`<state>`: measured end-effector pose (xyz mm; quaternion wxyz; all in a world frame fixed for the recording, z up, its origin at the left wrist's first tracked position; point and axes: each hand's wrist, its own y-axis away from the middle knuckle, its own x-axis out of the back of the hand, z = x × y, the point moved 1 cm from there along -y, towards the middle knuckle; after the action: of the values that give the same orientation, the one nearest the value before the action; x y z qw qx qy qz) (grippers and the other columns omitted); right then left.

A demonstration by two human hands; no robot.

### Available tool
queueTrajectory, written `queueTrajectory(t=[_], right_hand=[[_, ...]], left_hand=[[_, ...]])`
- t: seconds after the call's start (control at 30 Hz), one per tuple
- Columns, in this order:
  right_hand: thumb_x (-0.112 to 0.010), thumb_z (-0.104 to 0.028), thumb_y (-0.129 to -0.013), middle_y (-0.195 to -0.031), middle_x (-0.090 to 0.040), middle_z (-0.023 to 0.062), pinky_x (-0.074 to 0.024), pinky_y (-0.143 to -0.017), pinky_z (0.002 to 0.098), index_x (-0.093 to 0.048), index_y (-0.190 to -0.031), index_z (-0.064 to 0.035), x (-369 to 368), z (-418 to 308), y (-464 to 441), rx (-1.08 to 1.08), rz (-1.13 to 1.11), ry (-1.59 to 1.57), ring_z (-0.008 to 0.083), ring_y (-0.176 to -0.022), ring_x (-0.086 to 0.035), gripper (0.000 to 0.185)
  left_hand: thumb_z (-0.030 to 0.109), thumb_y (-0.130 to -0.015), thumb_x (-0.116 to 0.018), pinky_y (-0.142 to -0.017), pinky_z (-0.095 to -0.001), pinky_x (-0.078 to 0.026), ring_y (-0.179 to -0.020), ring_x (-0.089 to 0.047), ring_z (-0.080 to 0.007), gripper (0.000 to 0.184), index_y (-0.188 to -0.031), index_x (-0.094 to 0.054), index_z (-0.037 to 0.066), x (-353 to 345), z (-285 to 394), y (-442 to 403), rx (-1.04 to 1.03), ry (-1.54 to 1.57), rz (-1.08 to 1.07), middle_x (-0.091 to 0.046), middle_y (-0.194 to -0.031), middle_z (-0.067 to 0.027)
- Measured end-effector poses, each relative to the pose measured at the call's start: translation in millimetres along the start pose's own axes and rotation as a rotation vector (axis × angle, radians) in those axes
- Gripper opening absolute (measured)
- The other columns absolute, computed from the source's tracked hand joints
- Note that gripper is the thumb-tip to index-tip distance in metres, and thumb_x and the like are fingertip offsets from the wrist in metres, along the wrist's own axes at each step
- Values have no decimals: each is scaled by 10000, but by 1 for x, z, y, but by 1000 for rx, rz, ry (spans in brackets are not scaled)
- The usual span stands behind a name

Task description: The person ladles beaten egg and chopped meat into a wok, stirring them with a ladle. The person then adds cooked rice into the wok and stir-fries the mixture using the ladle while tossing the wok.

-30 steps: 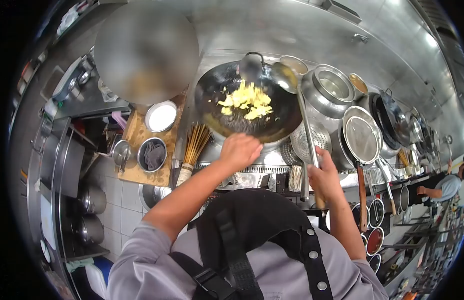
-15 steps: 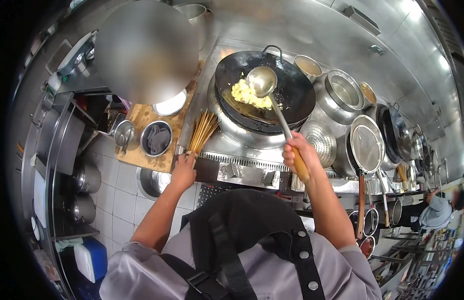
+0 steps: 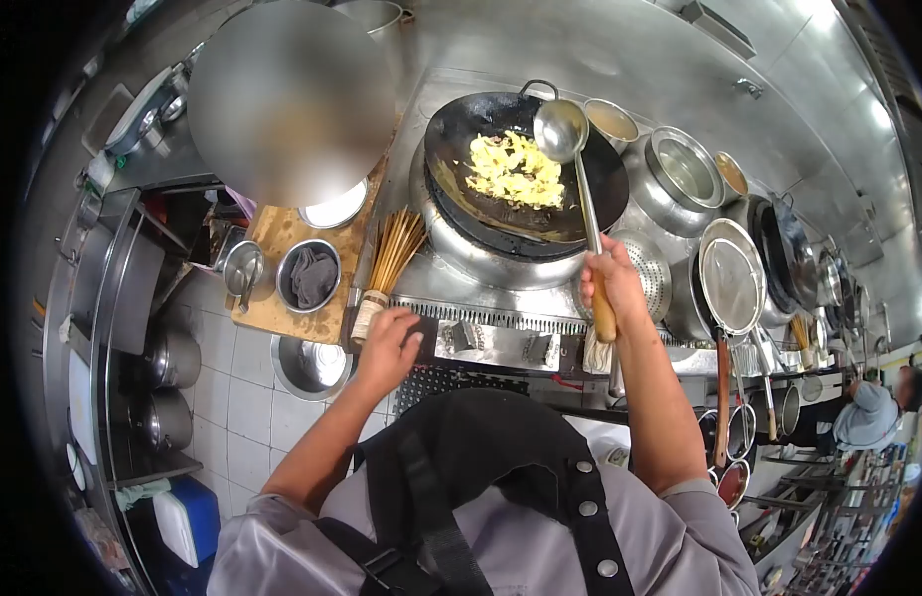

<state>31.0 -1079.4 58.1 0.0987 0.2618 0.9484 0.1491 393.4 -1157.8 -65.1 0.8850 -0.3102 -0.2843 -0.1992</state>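
Note:
My right hand (image 3: 614,278) is wrapped round the wooden handle of a long ladle (image 3: 559,130). The ladle's bowl hangs over the right part of a black wok (image 3: 600,189) on the stove. Pieces of yellow scrambled egg with darker bits (image 3: 516,171) lie in the wok's middle. Just right of a bamboo wok brush (image 3: 393,253) with a wrapped handle, my left hand (image 3: 389,350) has its fingers apart and holds nothing. The brush rests on the stove's left edge.
On the left, a wooden board (image 3: 272,223) carries a metal bowl with a dark cloth (image 3: 313,275). A perforated skimmer (image 3: 642,273), a steel pot (image 3: 685,179) and mesh strainers (image 3: 731,276) stand right of the wok. A person (image 3: 868,412) is far right.
My left hand has let go of the bamboo brush and moved slightly right and nearer me. The ladle has lifted away from the egg to the right; the egg lies more spread out.

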Motion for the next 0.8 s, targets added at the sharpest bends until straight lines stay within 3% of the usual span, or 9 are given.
queueTrajectory(t=[0.1,0.17,0.23,0.37,0.47,0.53,0.57,0.63,0.8], right_hand=[[-577,-85,-989,-752,-579,45,-443,-459,286,-429,-1346,-93,25,2,0,-92,-18,-17,135,-540,-539,386],[-594,-118,-998,-737,-551,39,-395,-432,264,-448,-1302,-159,39,1,13,-212,-203,-402,131,-514,-494,340],[-599,-128,-1004,-736,-551,38,-380,-426,250,-465,-1313,-161,38,6,18,-249,-235,-495,124,-514,-484,339],[-629,-119,-972,-753,-584,37,-444,-452,295,-452,-1443,-96,31,-5,-19,-121,-197,4,134,-545,-546,505],[-644,-126,-964,-751,-598,40,-467,-473,309,-460,-1433,-87,31,-8,-52,-45,-210,16,132,-550,-564,506],[-646,-110,-941,-759,-606,47,-487,-495,322,-463,-1442,-73,38,-4,-57,-90,-254,192,147,-554,-573,535],[-646,-110,-941,-759,-606,47,-487,-495,322,-463,-1442,-73,45,2,-51,-94,-249,184,147,-554,-573,535],[-645,-98,-917,-755,-608,55,-501,-522,334,-460,-1474,-60,57,3,-12,114,-152,618,166,-560,-581,588],[-672,-55,-898,-760,-614,28,-511,-565,321,-513,-1495,-88,130,-58,100,-59,-286,695,124,-602,-578,619]], left_hand=[[83,-881,-724,-973,-454,-497,-1105,-601,-378,270,-1134,-684,-4,-20,23,-12,27,113,-47,-646,-1179,-162],[85,-880,-736,-951,-447,-509,-1081,-611,-368,282,-1142,-681,-3,-20,52,-42,-22,108,-30,-653,-1157,-155],[97,-884,-744,-941,-449,-511,-1071,-614,-364,293,-1156,-683,5,-20,80,-76,-169,119,44,-655,-1151,-151],[108,-889,-746,-952,-430,-506,-1096,-623,-347,317,-1180,-680,1,-50,120,-150,-366,35,162,-656,-1163,-162],[153,-925,-724,-892,-435,-508,-1026,-619,-341,217,-1093,-710,17,-85,121,-181,-354,4,45,-651,-1074,-142],[235,-975,-673,-817,-447,-501,-920,-616,-345,223,-889,-698,31,-98,116,-195,-161,-42,-38,-636,-919,-131],[235,-975,-673,-817,-447,-501,-920,-616,-345,223,-889,-698,31,-103,113,-203,-162,-42,-48,-636,-919,-131],[340,-1006,-607,-804,-507,-478,-809,-589,-377,413,-725,-630,38,-107,105,-207,-177,-190,-139,-600,-768,-149],[321,-974,-621,-720,-513,-510,-714,-630,-379,395,-691,-620,46,-84,153,-185,-182,-217,-212,-645,-713,-144]])
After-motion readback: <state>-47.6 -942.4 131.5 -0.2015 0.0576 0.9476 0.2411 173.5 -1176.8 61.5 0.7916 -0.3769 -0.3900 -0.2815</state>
